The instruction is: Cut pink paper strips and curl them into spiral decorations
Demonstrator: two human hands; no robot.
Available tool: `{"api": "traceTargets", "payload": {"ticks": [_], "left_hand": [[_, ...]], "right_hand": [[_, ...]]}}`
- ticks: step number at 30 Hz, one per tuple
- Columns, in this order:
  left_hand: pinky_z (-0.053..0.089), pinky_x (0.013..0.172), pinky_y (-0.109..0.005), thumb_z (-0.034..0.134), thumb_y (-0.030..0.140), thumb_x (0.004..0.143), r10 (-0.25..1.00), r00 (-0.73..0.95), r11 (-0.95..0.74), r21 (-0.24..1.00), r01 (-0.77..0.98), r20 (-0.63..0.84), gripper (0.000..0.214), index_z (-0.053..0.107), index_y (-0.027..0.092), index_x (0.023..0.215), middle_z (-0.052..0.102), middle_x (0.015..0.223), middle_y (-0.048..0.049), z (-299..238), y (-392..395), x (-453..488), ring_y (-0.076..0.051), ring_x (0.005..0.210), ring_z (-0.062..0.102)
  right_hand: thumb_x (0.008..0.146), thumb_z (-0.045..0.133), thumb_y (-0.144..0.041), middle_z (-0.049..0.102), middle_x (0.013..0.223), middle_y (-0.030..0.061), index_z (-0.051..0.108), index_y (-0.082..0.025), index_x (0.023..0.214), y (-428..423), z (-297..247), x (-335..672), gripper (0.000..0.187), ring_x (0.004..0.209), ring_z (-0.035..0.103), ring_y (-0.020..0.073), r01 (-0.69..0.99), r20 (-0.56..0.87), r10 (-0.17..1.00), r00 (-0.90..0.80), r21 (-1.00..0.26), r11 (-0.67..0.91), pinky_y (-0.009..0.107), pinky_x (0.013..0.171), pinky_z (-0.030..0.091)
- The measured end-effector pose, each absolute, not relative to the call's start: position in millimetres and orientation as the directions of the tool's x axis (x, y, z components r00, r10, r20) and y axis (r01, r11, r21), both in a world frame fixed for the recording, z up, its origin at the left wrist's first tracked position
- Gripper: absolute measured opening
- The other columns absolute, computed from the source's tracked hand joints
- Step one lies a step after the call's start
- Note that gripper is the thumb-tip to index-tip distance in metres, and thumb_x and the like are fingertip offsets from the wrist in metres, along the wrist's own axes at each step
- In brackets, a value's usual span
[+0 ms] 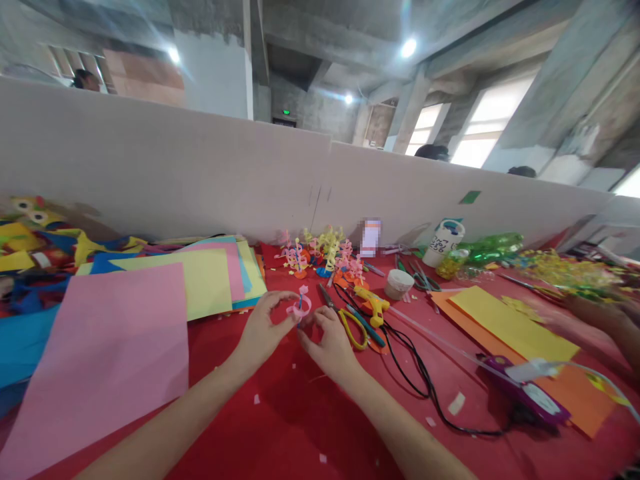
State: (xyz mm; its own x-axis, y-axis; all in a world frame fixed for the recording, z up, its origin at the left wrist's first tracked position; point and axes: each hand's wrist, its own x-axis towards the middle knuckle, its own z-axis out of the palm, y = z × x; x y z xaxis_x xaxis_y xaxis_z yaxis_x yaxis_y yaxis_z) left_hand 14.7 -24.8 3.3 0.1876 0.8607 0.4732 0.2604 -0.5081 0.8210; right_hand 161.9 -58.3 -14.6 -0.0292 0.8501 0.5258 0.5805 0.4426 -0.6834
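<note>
Above the red tabletop, both hands meet at a small craft piece: a pink paper strip (306, 308) curled around a thin blue stick (301, 300). My left hand (267, 327) pinches the pink curl from its left side between thumb and fingers. My right hand (327, 341) is closed at the lower end of the stick, where a bit of blue shows by the fingertips. Just right of that hand lie scissors with yellow handles (354, 333), a teal pen-like tool (373, 328) and a yellow glue gun (371, 303) with a clear glue stick (430, 337) behind it.
Finished pink and yellow curled pieces (330, 250) stand at the back. Coloured sheets (120, 340) lie left; yellow and orange sheets (515, 327) lie right. A purple power strip (530, 393) with a black cord is near right. Another person's arm (607, 323) reaches in at far right.
</note>
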Motion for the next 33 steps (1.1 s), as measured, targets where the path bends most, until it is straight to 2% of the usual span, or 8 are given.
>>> {"api": "traceTargets", "payload": {"ticks": [3, 8, 14, 17, 20, 25, 28, 33], "left_hand": [[0.039, 0.092, -0.040, 0.059, 0.019, 0.072, 0.842, 0.201, -0.539, 0.807, 0.243, 0.501, 0.026, 0.060, 0.023, 0.097, 0.058, 0.102, -0.0048, 6, -27, 15, -0.021, 0.099, 0.054], [0.040, 0.088, -0.040, 0.059, 0.017, 0.069, 0.851, 0.168, -0.524, 0.825, 0.214, 0.497, 0.015, 0.061, 0.021, 0.084, 0.057, 0.092, -0.0043, 12, -28, 15, -0.021, 0.092, 0.054], [0.042, 0.085, -0.037, 0.059, 0.018, 0.067, 0.873, 0.127, -0.483, 0.871, 0.090, 0.471, 0.009, 0.060, 0.020, 0.076, 0.057, 0.086, -0.0027, 16, -28, 17, -0.019, 0.087, 0.055], [0.043, 0.081, -0.033, 0.063, 0.023, 0.067, 0.926, 0.107, -0.365, 0.931, 0.008, 0.362, 0.009, 0.061, 0.020, 0.075, 0.059, 0.083, -0.0019, 20, -29, 18, -0.018, 0.083, 0.057], [0.044, 0.075, -0.028, 0.067, 0.025, 0.065, 0.974, 0.140, -0.162, 0.978, -0.134, 0.180, 0.013, 0.062, 0.019, 0.075, 0.060, 0.076, 0.0005, 23, -29, 16, -0.016, 0.076, 0.058], [0.045, 0.072, -0.025, 0.075, 0.021, 0.058, 0.951, 0.288, 0.211, 0.913, -0.349, -0.110, 0.018, 0.065, 0.017, 0.072, 0.063, 0.075, -0.0004, 21, -27, 14, -0.014, 0.074, 0.059], [0.045, 0.073, -0.023, 0.077, 0.019, 0.057, 0.922, 0.351, 0.297, 0.881, -0.368, -0.164, 0.017, 0.067, 0.016, 0.070, 0.065, 0.078, -0.0024, 18, -27, 14, -0.014, 0.078, 0.059], [0.045, 0.078, -0.024, 0.080, 0.021, 0.055, 0.898, 0.420, 0.303, 0.876, -0.375, -0.131, 0.019, 0.067, 0.017, 0.069, 0.065, 0.079, -0.0008, 16, -30, 16, -0.013, 0.080, 0.060]], "right_hand": [[0.067, 0.059, -0.010, 0.056, 0.076, 0.0022, 0.057, -0.019, 0.067, -60, -13, 161, 0.010, 0.074, 0.053, 0.0176, 0.574, 0.525, 0.850, -0.044, -0.684, 0.451, 0.034, 0.077, 0.042], [0.067, 0.058, -0.010, 0.056, 0.076, 0.0020, 0.058, -0.019, 0.068, -60, -13, 161, 0.009, 0.075, 0.053, 0.0175, 0.565, 0.521, 0.851, -0.068, -0.683, 0.463, 0.034, 0.077, 0.041], [0.069, 0.061, -0.015, 0.056, 0.076, 0.0035, 0.059, -0.018, 0.070, -61, -11, 161, 0.003, 0.076, 0.052, 0.0178, 0.549, 0.487, 0.866, -0.109, -0.697, 0.461, 0.033, 0.075, 0.041], [0.074, 0.061, -0.024, 0.056, 0.081, 0.0045, 0.060, -0.018, 0.075, -61, -9, 164, 0.007, 0.079, 0.051, 0.0182, 0.519, 0.503, 0.858, -0.101, -0.709, 0.477, 0.031, 0.074, 0.041], [0.079, 0.057, -0.030, 0.056, 0.082, 0.0037, 0.058, -0.019, 0.081, -58, -9, 168, 0.012, 0.078, 0.050, 0.0173, 0.475, 0.514, 0.856, -0.060, -0.740, 0.477, 0.030, 0.072, 0.041], [0.080, 0.056, -0.031, 0.055, 0.082, 0.0023, 0.057, -0.019, 0.088, -51, -13, 173, 0.014, 0.075, 0.051, 0.0159, 0.373, 0.485, 0.872, 0.062, -0.822, 0.430, 0.028, 0.068, 0.041], [0.080, 0.056, -0.033, 0.055, 0.079, 0.0024, 0.062, -0.019, 0.085, -49, -15, 174, 0.016, 0.072, 0.051, 0.0156, 0.304, 0.438, 0.896, 0.075, -0.866, 0.397, 0.027, 0.065, 0.041], [0.076, 0.061, -0.034, 0.057, 0.074, 0.0018, 0.065, -0.019, 0.075, -48, -14, 172, 0.016, 0.070, 0.052, 0.0155, 0.224, 0.394, 0.917, 0.066, -0.901, 0.371, 0.027, 0.062, 0.040]]}}
